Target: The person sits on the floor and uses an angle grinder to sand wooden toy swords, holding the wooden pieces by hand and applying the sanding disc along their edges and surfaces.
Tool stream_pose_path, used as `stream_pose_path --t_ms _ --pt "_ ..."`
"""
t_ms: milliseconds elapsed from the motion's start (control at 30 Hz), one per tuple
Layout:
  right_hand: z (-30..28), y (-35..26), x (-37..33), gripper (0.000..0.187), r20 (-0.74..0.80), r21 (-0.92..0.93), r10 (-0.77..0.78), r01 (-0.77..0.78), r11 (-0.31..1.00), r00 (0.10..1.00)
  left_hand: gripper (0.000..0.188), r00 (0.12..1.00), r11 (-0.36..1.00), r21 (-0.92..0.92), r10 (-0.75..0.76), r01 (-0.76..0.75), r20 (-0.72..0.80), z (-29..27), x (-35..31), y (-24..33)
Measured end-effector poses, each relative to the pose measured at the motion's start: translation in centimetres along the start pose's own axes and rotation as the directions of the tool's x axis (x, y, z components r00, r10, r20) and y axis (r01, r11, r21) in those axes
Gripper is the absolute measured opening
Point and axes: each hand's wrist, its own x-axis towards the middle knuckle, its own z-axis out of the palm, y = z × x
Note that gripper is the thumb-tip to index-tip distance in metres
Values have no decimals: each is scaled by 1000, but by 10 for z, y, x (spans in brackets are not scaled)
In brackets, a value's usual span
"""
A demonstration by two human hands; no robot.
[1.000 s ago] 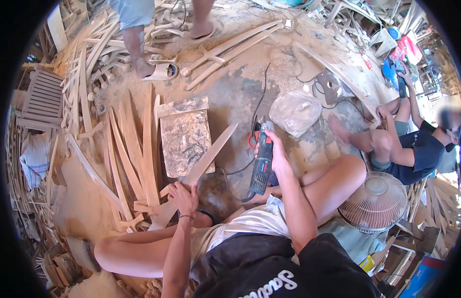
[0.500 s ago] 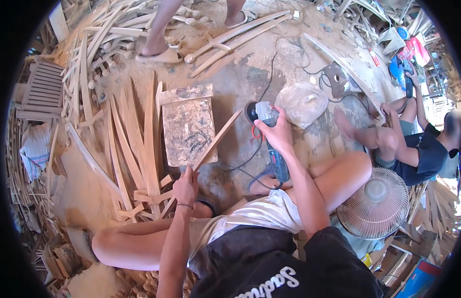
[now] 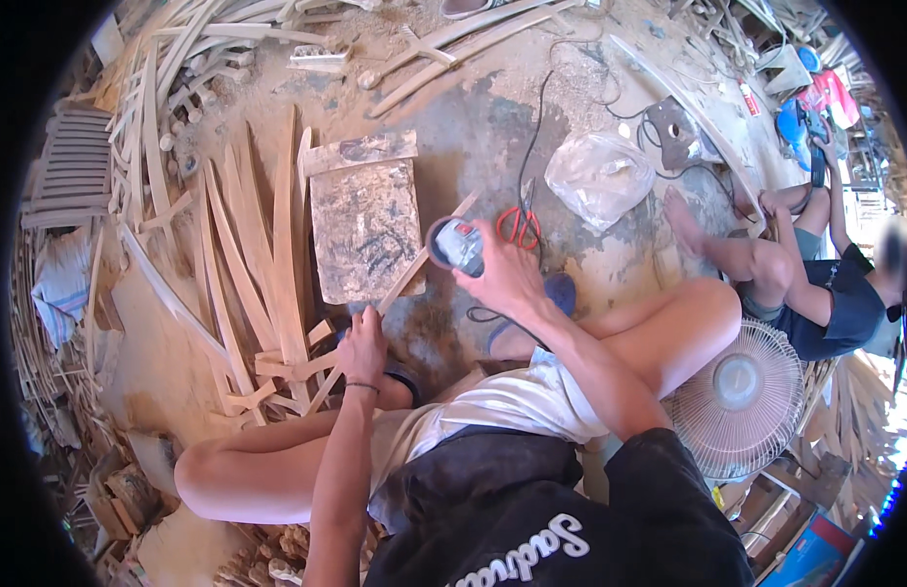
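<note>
My left hand [image 3: 362,350] is closed round the lower end of a wooden sword [image 3: 398,286], whose slim blade slants up and right across the edge of a low, stained wooden block [image 3: 365,235]. In my right hand [image 3: 510,282] is an angle grinder [image 3: 460,245], gripped round its body. The grinder's round disc [image 3: 439,243] lies over the blade's upper part; whether it touches the wood I cannot tell. My right hand and forearm hide most of the grinder's handle.
Red-handled scissors [image 3: 518,227] and a clear plastic bag [image 3: 600,181] lie beyond my right hand, near a black cord [image 3: 531,137]. Several wooden swords [image 3: 267,264] are heaped left of the block. A fan [image 3: 737,391] stands at my right, near a seated co-worker [image 3: 825,303].
My right hand has brought the grinder left and down to the blade, uncovering the scissors. The walking person's legs have mostly left the top of the view.
</note>
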Motion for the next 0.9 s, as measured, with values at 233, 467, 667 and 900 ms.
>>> stream_pose_path --t_ms 233,467,667,900 --pt "-19 48 40 82 -199 56 211 -204 977 957 12 999 1000 -6 -26 26 41 2 -2 3" --pt "14 25 1 83 -118 45 -2 8 999 993 11 999 1000 -10 -20 20 28 -2 6 6" --pt "-18 50 33 81 -288 93 223 -204 975 931 12 1000 1000 3 9 -9 0 -3 6 7" --pt "-29 84 28 91 -474 347 342 -185 919 812 41 973 985 -10 -166 169 160 -31 45 -9"
